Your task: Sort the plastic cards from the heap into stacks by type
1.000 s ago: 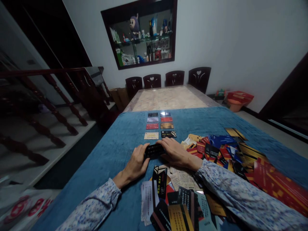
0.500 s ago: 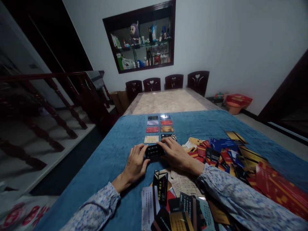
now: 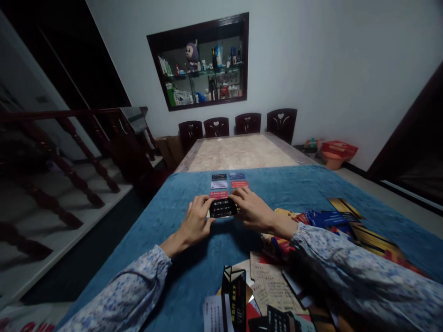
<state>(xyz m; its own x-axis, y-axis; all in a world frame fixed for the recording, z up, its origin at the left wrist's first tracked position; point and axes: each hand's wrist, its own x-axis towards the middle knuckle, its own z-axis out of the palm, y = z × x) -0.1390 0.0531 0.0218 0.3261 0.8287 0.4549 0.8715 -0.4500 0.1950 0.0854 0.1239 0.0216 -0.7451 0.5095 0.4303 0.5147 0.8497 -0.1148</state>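
A black card with pale lettering is held up between my two hands over the blue cloth. My left hand pinches its left end, thumb below and fingers above. At the right end my right hand grips it in the same way. Just behind the held card, cards lie in two columns: a black card, a blue card, a whitish card and red cards show. The nearer cards of those columns are mostly hidden by my hands and the held card.
A loose heap of cards spreads at the right, partly under my right sleeve. Nearer me lies another pile with a black VIP card and a beige printed card. Beyond the cloth are the bare tabletop and several dark chairs.
Both hands have raised the black card and moved it away from me, so it now covers nearer cards of the columns. The camera view has tilted up slightly.
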